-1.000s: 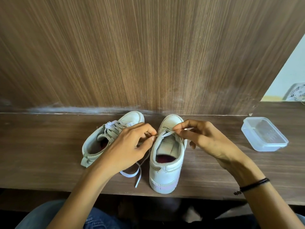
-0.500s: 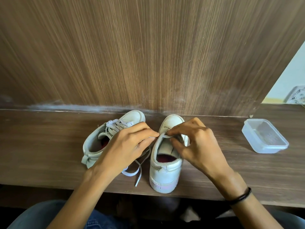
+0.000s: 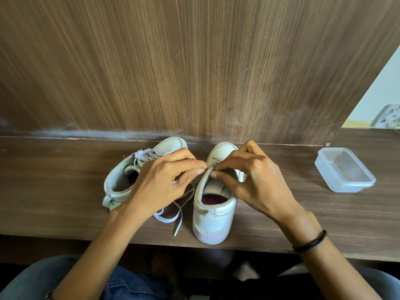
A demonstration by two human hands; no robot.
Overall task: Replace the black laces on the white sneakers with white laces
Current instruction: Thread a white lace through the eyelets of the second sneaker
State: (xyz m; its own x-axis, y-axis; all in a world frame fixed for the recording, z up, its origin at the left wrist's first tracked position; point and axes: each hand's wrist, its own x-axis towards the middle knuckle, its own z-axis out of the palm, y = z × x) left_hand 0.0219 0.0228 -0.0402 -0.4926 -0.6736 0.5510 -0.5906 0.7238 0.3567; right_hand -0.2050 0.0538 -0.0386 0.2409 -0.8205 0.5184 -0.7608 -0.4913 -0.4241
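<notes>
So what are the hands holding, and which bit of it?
The left hand and right hand both pinch the white lace by fingertip, at the front eyelets of the right sneaker.

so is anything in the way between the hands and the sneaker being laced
Nothing visible does. The left hand pinches the white lace right at the right sneaker, whose eyelet edge the right hand pinches. The left sneaker lies beside them, the plastic box far off to the right.

No writing, brand or number can be read from here. The two white sneakers (image 3: 213, 221) show plain surfaces, the clear plastic container (image 3: 346, 169) carries no legible label, and the patterned object (image 3: 387, 118) at the far right is too blurred.
</notes>
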